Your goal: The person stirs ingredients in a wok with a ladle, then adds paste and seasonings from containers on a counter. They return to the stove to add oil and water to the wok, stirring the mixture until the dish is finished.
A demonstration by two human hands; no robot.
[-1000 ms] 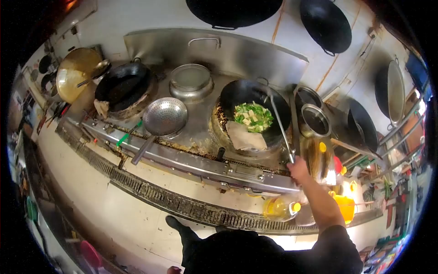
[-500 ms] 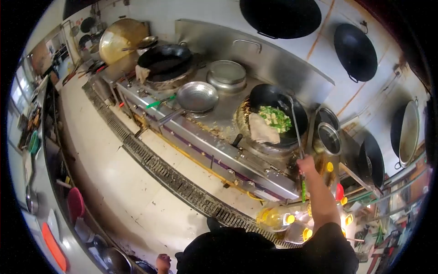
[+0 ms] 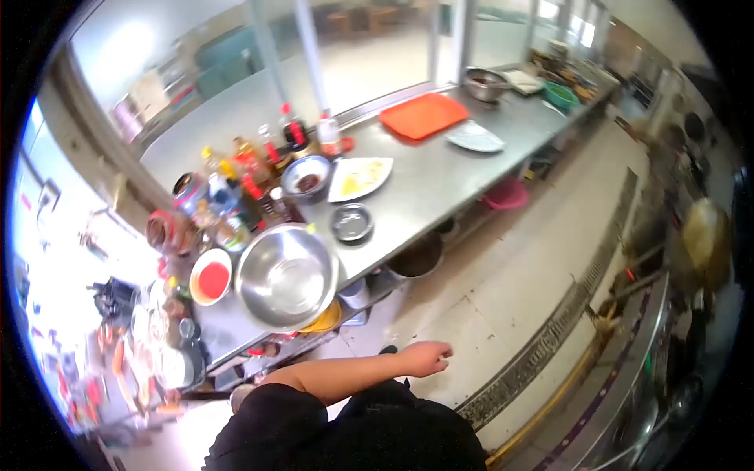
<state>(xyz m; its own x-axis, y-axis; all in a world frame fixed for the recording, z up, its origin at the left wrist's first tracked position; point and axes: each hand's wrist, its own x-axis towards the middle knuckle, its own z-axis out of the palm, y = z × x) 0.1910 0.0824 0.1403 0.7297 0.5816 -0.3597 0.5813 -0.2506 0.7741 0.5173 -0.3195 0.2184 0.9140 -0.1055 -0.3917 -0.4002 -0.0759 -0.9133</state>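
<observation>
My left hand reaches across in front of my body, over the floor, and holds nothing. Its fingers are loosely bent, with a gap between them. Nearest to it is the steel counter, beyond the hand and not touched. On that counter stand a large steel bowl, a small metal bowl and a white dish with yellow food. A white bowl with red contents sits beside the large one. My right hand is out of view.
Several sauce bottles crowd the counter's back left. An orange tray and a white plate lie farther along. A pink basin is below the counter. A drain grate crosses the floor beside the blurred stove.
My view has swung from the stove, where my right hand held a long-handled ladle in a wok, to the counter. My left hand has come forward; my right hand has left view.
</observation>
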